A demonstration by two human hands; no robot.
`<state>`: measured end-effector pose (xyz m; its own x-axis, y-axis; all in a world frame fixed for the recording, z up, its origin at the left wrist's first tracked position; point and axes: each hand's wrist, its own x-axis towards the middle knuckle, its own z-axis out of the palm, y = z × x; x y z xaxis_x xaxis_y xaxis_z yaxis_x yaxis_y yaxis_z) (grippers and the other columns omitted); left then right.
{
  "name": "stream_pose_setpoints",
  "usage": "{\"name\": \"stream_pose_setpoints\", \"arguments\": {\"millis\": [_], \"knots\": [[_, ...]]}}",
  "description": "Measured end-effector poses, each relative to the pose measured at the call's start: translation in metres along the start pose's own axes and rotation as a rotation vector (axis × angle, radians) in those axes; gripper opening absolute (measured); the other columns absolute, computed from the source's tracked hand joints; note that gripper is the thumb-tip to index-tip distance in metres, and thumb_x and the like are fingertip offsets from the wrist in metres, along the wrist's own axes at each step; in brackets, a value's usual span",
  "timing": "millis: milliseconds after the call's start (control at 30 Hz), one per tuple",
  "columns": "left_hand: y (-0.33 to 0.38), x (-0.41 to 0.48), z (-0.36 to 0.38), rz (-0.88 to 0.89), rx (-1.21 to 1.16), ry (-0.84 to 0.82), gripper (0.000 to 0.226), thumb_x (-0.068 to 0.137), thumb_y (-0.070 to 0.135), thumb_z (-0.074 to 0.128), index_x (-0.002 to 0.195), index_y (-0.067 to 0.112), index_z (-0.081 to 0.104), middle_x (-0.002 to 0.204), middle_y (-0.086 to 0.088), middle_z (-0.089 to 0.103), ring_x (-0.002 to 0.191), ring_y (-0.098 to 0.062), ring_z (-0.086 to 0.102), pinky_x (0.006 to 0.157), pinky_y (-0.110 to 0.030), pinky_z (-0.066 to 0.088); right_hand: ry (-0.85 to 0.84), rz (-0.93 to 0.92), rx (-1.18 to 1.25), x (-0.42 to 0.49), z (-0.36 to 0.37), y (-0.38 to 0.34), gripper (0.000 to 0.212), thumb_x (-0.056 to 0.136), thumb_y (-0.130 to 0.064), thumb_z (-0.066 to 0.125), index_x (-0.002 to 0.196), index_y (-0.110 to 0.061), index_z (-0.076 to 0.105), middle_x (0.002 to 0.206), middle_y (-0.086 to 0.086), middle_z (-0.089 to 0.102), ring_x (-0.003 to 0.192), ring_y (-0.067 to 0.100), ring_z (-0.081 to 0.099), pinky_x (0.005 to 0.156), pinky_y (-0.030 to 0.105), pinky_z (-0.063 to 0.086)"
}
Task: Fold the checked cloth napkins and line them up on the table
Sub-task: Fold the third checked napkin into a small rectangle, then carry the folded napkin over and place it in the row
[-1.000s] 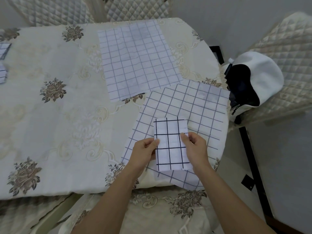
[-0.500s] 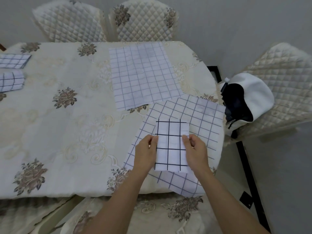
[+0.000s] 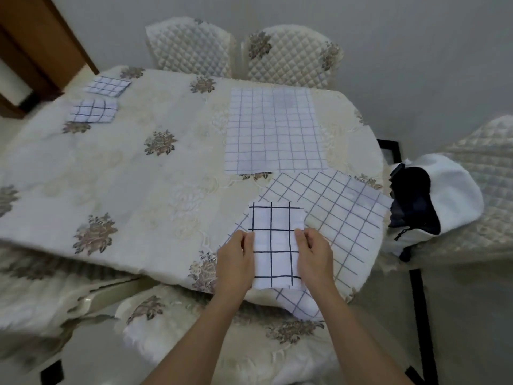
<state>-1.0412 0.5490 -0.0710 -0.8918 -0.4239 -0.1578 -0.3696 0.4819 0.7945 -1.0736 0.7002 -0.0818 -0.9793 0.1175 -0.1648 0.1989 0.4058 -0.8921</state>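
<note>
A small folded checked napkin (image 3: 273, 245), white with dark lines, is held by both long sides above the table's near right edge. My left hand (image 3: 236, 262) grips its left side and my right hand (image 3: 313, 259) grips its right side. Under it lies an unfolded checked napkin (image 3: 341, 218), turned at an angle, one corner hanging over the table edge. Another unfolded checked napkin (image 3: 273, 129) lies flat farther back. Two folded napkins sit at the far left: one (image 3: 93, 111) nearer, one (image 3: 108, 86) behind it.
The table (image 3: 125, 176) wears a cream embroidered cloth with flower motifs. Quilted chairs stand at the far side (image 3: 291, 56), at the right (image 3: 485, 176) and just below my arms. A white and dark garment (image 3: 438, 201) lies on the right chair.
The view has swung left and up, bringing the two folded napkins at the far left into sight. Both hands keep hold of the small folded napkin, lifted slightly.
</note>
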Motion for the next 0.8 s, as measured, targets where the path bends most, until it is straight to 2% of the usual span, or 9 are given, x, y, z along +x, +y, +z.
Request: {"name": "stream_pose_setpoints", "arguments": {"millis": [100,200,333,467,567,633,733,800], "knots": [[0.000,-0.024,-0.004,-0.028,0.031,0.102,0.034,0.105,0.032,0.045,0.078,0.013,0.054,0.066,-0.002,0.055,0.062,-0.019,0.050,0.052,-0.025,0.030,-0.076,-0.075,-0.026,-0.008,-0.003,-0.006,0.035,0.104,-0.032,0.049,0.077,-0.012,0.056,0.064,0.001,0.052,0.059,0.013,0.044,0.055,0.033,0.034],[-0.006,-0.048,-0.013,-0.068,0.024,0.230,0.031,0.104,0.028,0.047,0.079,0.012,0.054,0.063,0.003,0.052,0.062,-0.014,0.049,0.054,-0.028,0.030,-0.182,-0.138,-0.049,-0.018,0.001,-0.007,0.037,0.104,-0.032,0.048,0.076,-0.009,0.054,0.062,0.001,0.049,0.057,0.012,0.042,0.054,0.032,0.032],[-0.017,-0.083,-0.035,-0.143,-0.027,0.383,0.033,0.104,0.027,0.048,0.073,0.014,0.048,0.059,0.006,0.047,0.055,-0.008,0.041,0.052,-0.019,0.034,-0.322,-0.259,-0.099,-0.039,0.016,-0.020,0.040,0.104,-0.030,0.049,0.069,-0.013,0.044,0.058,-0.004,0.039,0.053,0.010,0.034,0.049,0.025,0.025],[-0.032,-0.119,-0.067,-0.248,-0.062,0.552,0.037,0.103,0.027,0.049,0.067,0.024,0.044,0.059,0.008,0.048,0.056,-0.006,0.044,0.053,-0.015,0.034,-0.463,-0.348,-0.117,-0.069,0.045,-0.035,0.040,0.104,-0.030,0.049,0.069,-0.012,0.045,0.056,-0.003,0.041,0.052,0.010,0.036,0.049,0.025,0.025],[-0.047,-0.144,-0.095,-0.293,-0.084,0.681,0.033,0.103,0.025,0.049,0.071,0.019,0.052,0.062,0.006,0.052,0.059,-0.008,0.048,0.054,-0.023,0.035,-0.570,-0.438,-0.116,-0.094,0.072,-0.052,0.039,0.104,-0.029,0.050,0.069,-0.011,0.047,0.056,-0.003,0.042,0.053,0.012,0.038,0.051,0.029,0.027],[-0.061,-0.163,-0.114,-0.353,-0.094,0.767,0.035,0.103,0.026,0.049,0.068,0.023,0.048,0.059,0.008,0.049,0.057,-0.005,0.048,0.052,-0.024,0.032,-0.647,-0.503,-0.109,-0.116,0.092,-0.064,0.038,0.104,-0.028,0.051,0.071,-0.007,0.051,0.056,0.000,0.044,0.054,0.012,0.038,0.051,0.023,0.028],[-0.084,-0.193,-0.140,-0.431,-0.126,0.891,0.033,0.103,0.027,0.050,0.071,0.024,0.050,0.061,0.010,0.051,0.058,-0.001,0.048,0.054,-0.017,0.035,-0.766,-0.572,-0.109,-0.153,0.122,-0.078,0.037,0.103,-0.028,0.051,0.075,-0.004,0.054,0.059,0.004,0.049,0.055,0.014,0.042,0.050,0.022,0.029],[-0.102,-0.213,-0.156,-0.468,-0.165,0.970,0.030,0.103,0.026,0.051,0.072,0.023,0.052,0.063,0.010,0.053,0.060,0.001,0.049,0.057,-0.013,0.037,-0.832,-0.624,-0.115,-0.179,0.142,-0.084,0.035,0.103,-0.026,0.052,0.077,-0.003,0.056,0.063,0.006,0.054,0.059,0.017,0.047,0.053,0.027,0.028]]}}
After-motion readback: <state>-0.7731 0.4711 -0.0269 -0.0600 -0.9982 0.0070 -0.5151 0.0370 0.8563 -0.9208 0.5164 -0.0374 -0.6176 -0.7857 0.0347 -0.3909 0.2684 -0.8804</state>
